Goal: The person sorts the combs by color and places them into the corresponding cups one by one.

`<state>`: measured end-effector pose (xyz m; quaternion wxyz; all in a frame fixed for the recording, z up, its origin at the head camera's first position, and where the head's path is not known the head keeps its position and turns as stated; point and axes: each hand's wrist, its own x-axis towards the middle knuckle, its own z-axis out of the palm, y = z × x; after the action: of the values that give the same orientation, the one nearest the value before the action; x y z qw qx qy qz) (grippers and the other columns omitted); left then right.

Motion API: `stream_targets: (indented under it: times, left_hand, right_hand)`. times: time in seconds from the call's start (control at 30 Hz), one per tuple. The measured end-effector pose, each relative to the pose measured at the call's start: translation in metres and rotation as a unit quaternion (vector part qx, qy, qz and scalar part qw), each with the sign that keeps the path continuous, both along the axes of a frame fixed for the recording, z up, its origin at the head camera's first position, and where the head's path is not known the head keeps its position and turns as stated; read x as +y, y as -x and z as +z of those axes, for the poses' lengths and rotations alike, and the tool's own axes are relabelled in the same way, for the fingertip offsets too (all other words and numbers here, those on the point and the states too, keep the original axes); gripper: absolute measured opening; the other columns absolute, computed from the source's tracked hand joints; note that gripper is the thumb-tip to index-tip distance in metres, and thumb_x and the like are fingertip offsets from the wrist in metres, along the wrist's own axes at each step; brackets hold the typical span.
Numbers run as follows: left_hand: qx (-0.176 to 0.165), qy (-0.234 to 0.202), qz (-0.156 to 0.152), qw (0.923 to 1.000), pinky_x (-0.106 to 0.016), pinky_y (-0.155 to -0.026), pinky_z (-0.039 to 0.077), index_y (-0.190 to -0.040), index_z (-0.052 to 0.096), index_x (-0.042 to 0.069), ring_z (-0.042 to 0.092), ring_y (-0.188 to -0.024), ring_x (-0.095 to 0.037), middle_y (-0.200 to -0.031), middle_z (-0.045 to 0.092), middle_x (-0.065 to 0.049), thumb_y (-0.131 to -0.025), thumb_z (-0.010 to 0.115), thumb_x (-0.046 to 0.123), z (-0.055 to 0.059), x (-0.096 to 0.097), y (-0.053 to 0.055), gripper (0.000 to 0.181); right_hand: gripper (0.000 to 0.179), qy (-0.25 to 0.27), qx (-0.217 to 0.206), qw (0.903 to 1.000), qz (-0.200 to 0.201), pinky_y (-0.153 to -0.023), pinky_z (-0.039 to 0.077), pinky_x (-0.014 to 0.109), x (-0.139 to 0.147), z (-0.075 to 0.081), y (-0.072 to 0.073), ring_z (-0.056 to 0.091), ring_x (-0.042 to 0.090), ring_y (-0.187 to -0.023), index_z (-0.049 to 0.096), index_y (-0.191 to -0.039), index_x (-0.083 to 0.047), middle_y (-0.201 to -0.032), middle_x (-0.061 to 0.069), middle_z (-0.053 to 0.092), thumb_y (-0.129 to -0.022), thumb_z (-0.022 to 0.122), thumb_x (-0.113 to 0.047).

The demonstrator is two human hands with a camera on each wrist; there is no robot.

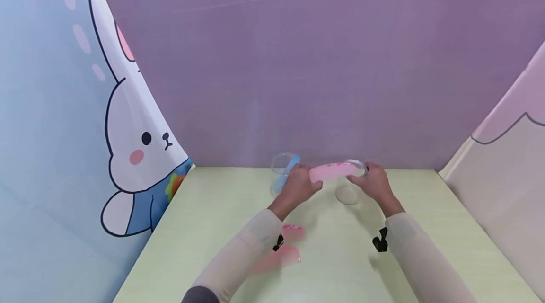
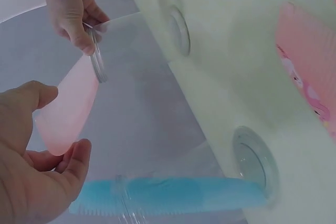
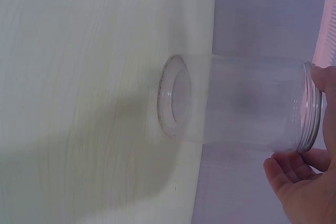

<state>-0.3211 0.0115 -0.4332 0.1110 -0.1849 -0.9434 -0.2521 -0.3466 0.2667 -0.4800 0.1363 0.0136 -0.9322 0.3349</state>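
My left hand (image 1: 299,184) pinches one end of a pink comb (image 1: 329,171) between thumb and fingers. The comb slants across to a clear jar (image 3: 247,103), its far end right at the jar's mouth. At that ringed rim, my right hand (image 1: 374,182) grips the jar with thumb and fingers; the jar stands upright. In the right wrist view, part of the pink comb (image 3: 326,30) shows beyond the rim, its teeth visible. Beside my left hand, a blue comb (image 2: 173,195) leans inside a second clear jar (image 2: 257,163), partly hidden by that hand in the head view.
Two more pink pieces lie on the pale table near my left forearm: a comb (image 1: 281,259) and a smaller-looking one with a patterned edge (image 1: 293,232), both partly covered by the sleeve. A purple cloth backdrop (image 1: 272,80) rises behind the table's back edge.
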Motion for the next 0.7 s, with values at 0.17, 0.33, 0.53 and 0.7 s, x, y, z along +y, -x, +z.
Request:
stream_targets:
  times: [0.17,0.33,0.53,0.7]
  left_hand:
    - [0.001,-0.018,0.014,0.9997,-0.034,-0.087,0.056,-0.116,0.068,0.001,0.061,-0.105,-0.022,-0.109,0.07,-0.011,-0.089,0.075,0.033,0.003,0.01,0.002,0.043]
    - [-0.008,-0.022,0.018,0.9996,-0.033,-0.094,0.055,-0.124,0.066,0.003,0.061,-0.112,-0.022,-0.117,0.068,-0.01,-0.092,0.073,0.038,0.008,0.021,0.006,0.048]
    - [-0.003,-0.066,0.004,0.9978,-0.03,-0.093,0.055,-0.129,0.065,0.005,0.061,-0.114,-0.021,-0.12,0.067,-0.008,-0.09,0.077,0.043,0.012,0.031,0.009,0.055]
    - [-0.02,-0.123,-0.02,0.992,-0.026,-0.084,0.058,-0.134,0.06,0.004,0.068,-0.105,-0.02,-0.119,0.064,-0.01,-0.09,0.079,0.034,0.012,0.037,0.01,0.057]
  right_hand:
    - [0.059,-0.003,0.003,1.0,0.002,-0.074,0.051,0.043,0.0,0.0,0.0,0.061,0.032,-0.085,0.061,-0.112,0.011,-0.1,0.024,0.067,-0.086,0.079,-0.039]
    - [0.061,-0.002,0.004,1.0,0.004,-0.082,0.052,0.052,0.001,0.0,0.001,0.064,0.037,-0.093,0.061,-0.117,0.012,-0.108,0.029,0.068,-0.086,0.079,-0.037]
    - [0.062,0.003,0.004,1.0,0.003,-0.085,0.053,0.054,0.001,0.0,0.001,0.064,0.038,-0.096,0.06,-0.119,0.013,-0.112,0.031,0.068,-0.086,0.079,-0.035]
    - [0.062,0.0,0.007,1.0,0.003,-0.081,0.052,0.053,0.0,-0.002,0.001,0.064,0.037,-0.09,0.061,-0.117,0.014,-0.106,0.03,0.068,-0.085,0.08,-0.035]
